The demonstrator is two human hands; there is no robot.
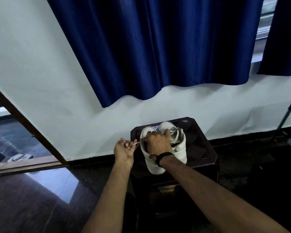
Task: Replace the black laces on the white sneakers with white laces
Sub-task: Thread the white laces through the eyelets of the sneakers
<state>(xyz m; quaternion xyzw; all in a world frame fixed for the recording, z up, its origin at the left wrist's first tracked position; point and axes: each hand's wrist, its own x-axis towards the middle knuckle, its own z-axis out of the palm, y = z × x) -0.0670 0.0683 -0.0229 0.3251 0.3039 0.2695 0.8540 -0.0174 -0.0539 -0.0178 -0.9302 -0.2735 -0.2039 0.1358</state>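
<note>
Two white sneakers stand side by side on a small dark table point(203, 148), toes toward me. My right hand point(156, 142) lies over the top of the left sneaker point(154, 163), fingers curled round its upper near the eyelets. The right sneaker point(181, 145) sits beside it with a white lace showing across its opening. My left hand point(124, 149) is just left of the sneakers and pinches the end of a white lace point(136, 144) that runs to the left sneaker. No black lace is clearly visible.
The table stands against a white wall below a dark blue curtain point(158, 47). A glossy dark floor point(40, 199) spreads left and front. A wooden door frame point(29, 125) is at the left, and a dark stand point(286, 118) at the far right.
</note>
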